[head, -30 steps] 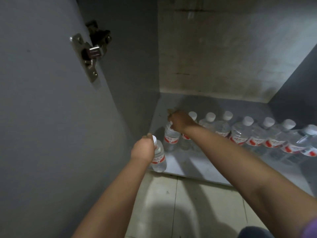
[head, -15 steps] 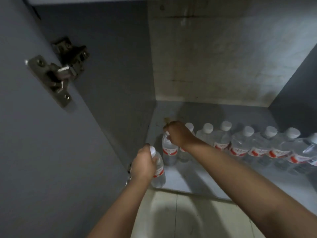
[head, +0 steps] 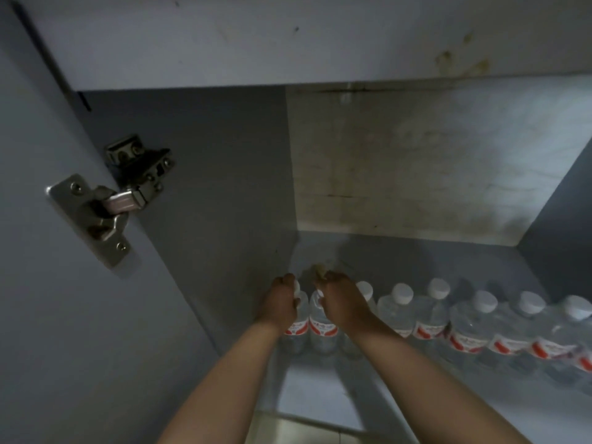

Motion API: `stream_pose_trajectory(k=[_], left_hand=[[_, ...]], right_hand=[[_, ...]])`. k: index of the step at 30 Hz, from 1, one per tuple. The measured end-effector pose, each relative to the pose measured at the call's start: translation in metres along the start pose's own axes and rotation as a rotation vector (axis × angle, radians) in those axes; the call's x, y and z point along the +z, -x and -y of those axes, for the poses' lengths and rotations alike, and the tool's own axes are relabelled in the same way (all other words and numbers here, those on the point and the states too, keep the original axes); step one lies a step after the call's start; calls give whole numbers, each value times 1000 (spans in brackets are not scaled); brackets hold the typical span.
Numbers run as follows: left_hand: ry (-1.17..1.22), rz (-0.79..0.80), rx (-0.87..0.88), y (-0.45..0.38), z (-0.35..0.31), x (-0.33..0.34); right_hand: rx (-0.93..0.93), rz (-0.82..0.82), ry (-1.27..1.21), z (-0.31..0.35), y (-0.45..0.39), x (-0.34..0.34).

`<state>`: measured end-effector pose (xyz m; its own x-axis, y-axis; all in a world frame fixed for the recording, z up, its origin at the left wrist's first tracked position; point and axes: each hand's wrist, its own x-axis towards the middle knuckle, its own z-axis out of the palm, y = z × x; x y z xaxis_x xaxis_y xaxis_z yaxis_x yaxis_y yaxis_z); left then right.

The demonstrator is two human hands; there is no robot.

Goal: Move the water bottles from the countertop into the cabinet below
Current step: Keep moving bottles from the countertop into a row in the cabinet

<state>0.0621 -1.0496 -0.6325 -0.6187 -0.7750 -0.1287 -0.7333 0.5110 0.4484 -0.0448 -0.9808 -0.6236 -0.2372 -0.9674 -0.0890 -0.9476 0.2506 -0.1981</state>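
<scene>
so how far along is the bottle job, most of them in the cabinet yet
Well along. A row of capped bottles already stands on the cabinet floor, running rightwards. In hand: the left hand and right hand each grip a bottle by its top at the row's left end, the left-hand bottle and right-hand bottle. The countertop is out of view, so what remains can't be told.

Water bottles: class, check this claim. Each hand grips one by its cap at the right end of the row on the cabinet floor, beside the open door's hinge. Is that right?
One detail is wrong: the head view shows the left hand and right hand each with a grip on a water bottle at the left end of the row, not the right. The hinge is indeed on that side.
</scene>
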Motion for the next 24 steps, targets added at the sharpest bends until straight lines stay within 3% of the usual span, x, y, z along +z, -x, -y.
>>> stream_pose_trajectory(k=[5,12,17,24], left_hand=[[37,-32,3,-9,13,5],[-4,21,-25,7,5,5],[-229,60,-119,85,-19,-26],[-209,224,-234,230,-83,-111]], right_hand=[[45,-55,-93,4,1,10],[53,1,-157,13,16,2],[83,90,-122,36,71,-41],[10,364,-23,82,172,-155]])
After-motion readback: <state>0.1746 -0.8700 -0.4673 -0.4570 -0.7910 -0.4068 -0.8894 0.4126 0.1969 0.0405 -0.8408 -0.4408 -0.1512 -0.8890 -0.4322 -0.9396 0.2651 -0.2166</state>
